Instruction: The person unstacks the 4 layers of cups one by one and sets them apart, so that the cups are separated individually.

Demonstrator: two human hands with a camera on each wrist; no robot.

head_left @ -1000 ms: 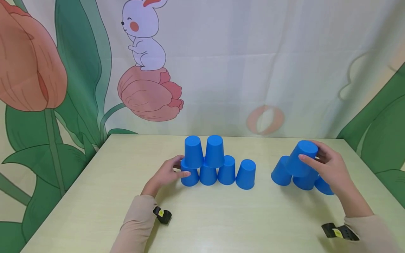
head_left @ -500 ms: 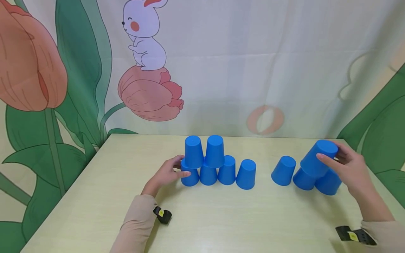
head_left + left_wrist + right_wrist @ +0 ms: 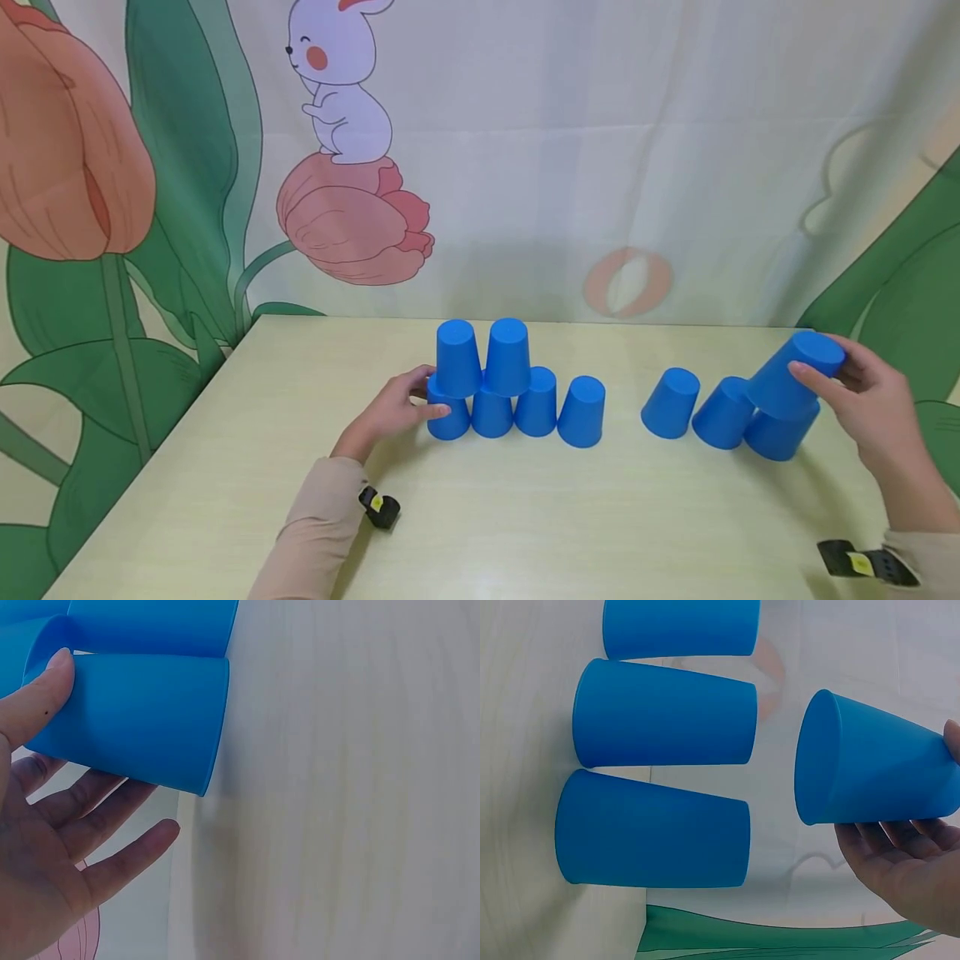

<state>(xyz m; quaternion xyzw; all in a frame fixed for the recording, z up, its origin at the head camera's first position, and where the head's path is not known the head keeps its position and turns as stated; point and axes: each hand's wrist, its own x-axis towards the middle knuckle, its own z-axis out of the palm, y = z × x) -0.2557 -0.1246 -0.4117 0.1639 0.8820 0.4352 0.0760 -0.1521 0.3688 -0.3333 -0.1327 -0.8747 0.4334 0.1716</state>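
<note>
My left hand (image 3: 393, 410) holds the leftmost bottom cup (image 3: 450, 423) of a row of upside-down blue cups, thumb (image 3: 54, 686) on one side and fingers on the other. Above it, two more blue cups, a left one (image 3: 458, 358) and a right one (image 3: 508, 357), form a second level. At the right, my right hand (image 3: 866, 404) grips a tilted blue cup (image 3: 795, 373), mouth downward. In the right wrist view this cup (image 3: 885, 761) hangs in the air, a gap between it and the tops of the standing cups (image 3: 656, 832).
The left row continues with a third cup (image 3: 536, 402) and a fourth (image 3: 582, 412). Farther right stand three upside-down cups: one (image 3: 671, 403), a middle one (image 3: 723, 414) and a last one (image 3: 780, 433) below the held cup. A printed curtain (image 3: 525, 167) hangs behind the table (image 3: 525, 525).
My right hand has carried its cup rightward, from over the left and middle cups of the right-hand row to over the last one. My left hand and the left stack have stayed in place.
</note>
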